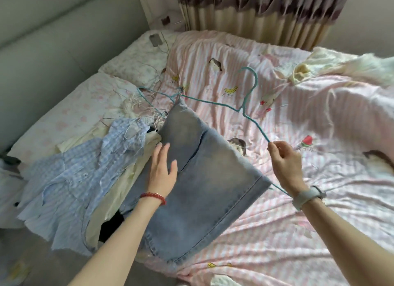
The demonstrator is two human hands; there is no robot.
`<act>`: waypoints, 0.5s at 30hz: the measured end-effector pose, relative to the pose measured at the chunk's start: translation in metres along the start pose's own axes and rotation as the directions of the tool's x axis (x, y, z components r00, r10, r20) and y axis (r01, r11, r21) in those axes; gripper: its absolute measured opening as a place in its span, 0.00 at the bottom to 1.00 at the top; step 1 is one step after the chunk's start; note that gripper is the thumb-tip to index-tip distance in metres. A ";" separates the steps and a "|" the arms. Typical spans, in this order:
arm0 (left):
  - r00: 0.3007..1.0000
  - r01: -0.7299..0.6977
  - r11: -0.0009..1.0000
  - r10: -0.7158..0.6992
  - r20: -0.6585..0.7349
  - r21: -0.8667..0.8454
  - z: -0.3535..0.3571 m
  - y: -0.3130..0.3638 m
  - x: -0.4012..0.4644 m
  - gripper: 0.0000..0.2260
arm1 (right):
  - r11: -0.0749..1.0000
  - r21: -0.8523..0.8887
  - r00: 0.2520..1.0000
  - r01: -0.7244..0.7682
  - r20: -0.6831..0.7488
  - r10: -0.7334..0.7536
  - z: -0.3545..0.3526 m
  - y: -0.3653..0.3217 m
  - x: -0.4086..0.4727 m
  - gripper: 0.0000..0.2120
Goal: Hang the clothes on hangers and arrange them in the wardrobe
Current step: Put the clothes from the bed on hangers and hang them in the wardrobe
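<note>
Folded light-blue jeans hang over the bottom bar of a teal wire hanger above the bed. My right hand pinches the hanger's sloping wire near its right end, its hook pointing away toward the curtain. My left hand lies flat with straight fingers on the jeans' left side. Left of the jeans sits a pile with a blue checked shirt and cream garments. More teal hanger wire lies tangled behind the pile.
The bed has a pink striped cover with cartoon prints. A cream fluffy garment lies at the far right. Pillows rest by the grey headboard, and curtains hang beyond the bed.
</note>
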State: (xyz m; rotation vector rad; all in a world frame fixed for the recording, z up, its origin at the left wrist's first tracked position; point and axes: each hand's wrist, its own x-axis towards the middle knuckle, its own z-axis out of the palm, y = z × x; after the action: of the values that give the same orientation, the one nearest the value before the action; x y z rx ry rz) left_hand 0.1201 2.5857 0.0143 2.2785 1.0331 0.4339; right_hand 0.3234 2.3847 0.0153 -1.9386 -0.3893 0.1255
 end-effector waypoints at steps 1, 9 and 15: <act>0.994 -0.076 0.997 0.079 -0.074 0.032 -0.006 0.018 0.008 0.24 | 0.998 -0.018 0.998 0.058 0.015 -0.058 -0.010 -0.004 0.002 0.07; 0.951 -0.298 0.847 0.303 0.061 0.440 -0.049 0.090 0.058 0.21 | 0.895 -0.097 0.901 0.435 0.052 -0.431 -0.029 -0.037 -0.013 0.07; 0.931 -0.255 0.917 0.319 -0.179 0.308 -0.109 0.075 0.006 0.06 | 0.723 -0.218 0.739 0.655 -0.014 -0.674 -0.012 -0.093 -0.010 0.13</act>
State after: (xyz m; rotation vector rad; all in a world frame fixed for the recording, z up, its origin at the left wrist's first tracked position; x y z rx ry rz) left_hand 0.1109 2.5923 0.1460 2.7028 0.9106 0.7238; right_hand 0.2972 2.4029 0.1045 -1.8685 -1.0511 -0.4975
